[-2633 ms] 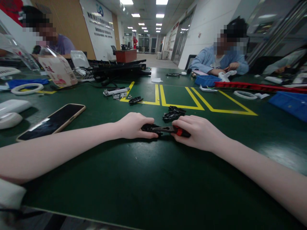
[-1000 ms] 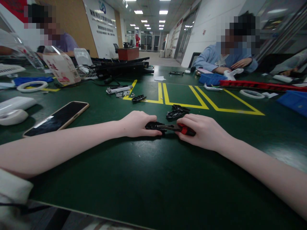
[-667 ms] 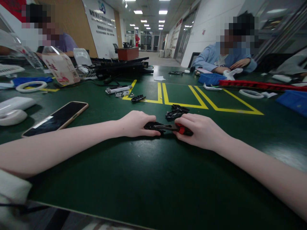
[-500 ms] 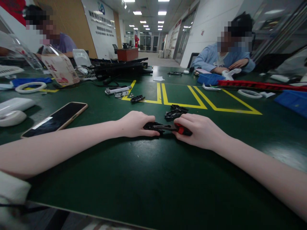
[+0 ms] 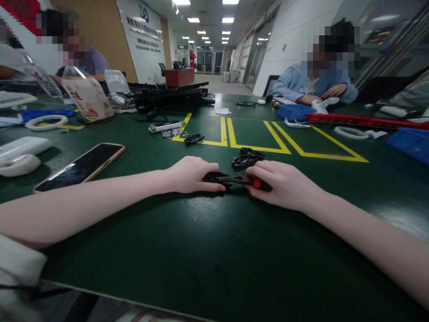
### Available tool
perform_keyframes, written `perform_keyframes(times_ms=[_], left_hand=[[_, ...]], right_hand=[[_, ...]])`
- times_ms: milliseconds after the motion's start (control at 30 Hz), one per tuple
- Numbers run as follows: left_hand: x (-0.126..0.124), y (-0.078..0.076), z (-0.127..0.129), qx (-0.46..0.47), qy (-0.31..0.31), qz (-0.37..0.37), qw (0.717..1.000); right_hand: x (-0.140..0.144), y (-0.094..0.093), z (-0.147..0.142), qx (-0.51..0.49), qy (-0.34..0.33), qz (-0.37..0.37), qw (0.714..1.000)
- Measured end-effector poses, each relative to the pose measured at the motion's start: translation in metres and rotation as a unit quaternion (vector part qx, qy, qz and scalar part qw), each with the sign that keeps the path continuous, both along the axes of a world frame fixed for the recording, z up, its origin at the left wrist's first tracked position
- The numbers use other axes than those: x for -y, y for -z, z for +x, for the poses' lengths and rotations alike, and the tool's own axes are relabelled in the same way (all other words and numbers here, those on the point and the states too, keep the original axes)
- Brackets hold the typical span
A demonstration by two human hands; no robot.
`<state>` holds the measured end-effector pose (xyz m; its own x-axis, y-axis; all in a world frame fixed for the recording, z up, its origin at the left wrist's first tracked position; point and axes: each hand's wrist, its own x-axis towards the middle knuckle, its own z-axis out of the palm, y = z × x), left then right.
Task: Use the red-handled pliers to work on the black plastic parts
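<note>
My left hand is closed around a small black plastic part, pinched between thumb and fingers just above the table. My right hand grips a pair of pliers by its red and black handles. The metal jaws point left and meet the black part; exactly where they bite is too small to tell. Behind the pliers, close to my right fingers, lie more black plastic pieces. Farther back, a similar black piece rests by the yellow tape.
A phone lies beside my left forearm on the green table. Small grey parts, a bottle and long black parts are farther back. Blue bins and a red strip lie right. Several people sit around.
The whole view has shifted slightly. Both hands keep their hold on the black part and the pliers, with almost no visible movement between them.
</note>
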<state>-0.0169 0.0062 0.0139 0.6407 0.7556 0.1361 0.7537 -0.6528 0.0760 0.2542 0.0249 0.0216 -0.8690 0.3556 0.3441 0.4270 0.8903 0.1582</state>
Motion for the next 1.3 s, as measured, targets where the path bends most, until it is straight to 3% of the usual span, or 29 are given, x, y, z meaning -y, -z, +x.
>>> perform_keyframes(times_ms=[400, 567, 867, 1300], left_hand=[[0.0004, 0.0001, -0.0008, 0.013, 0.003, -0.007, 1.000], [0.0012, 0.0011, 0.0012, -0.001, -0.005, 0.022, 1.000], [-0.0030, 0.0058, -0.0012, 0.012, 0.038, 0.035, 0.999], [-0.0019, 0.0035, 0.0010, 0.019, 0.020, 0.026, 0.999]], right_hand=[[0.0017, 0.0012, -0.0033, 0.008, -0.013, 0.038, 0.999], [-0.0006, 0.0006, 0.0004, 0.017, -0.012, 0.044, 0.999], [0.0018, 0.0002, -0.0015, 0.014, -0.011, 0.031, 0.999], [0.0004, 0.0039, -0.0038, 0.002, -0.011, 0.038, 0.999]])
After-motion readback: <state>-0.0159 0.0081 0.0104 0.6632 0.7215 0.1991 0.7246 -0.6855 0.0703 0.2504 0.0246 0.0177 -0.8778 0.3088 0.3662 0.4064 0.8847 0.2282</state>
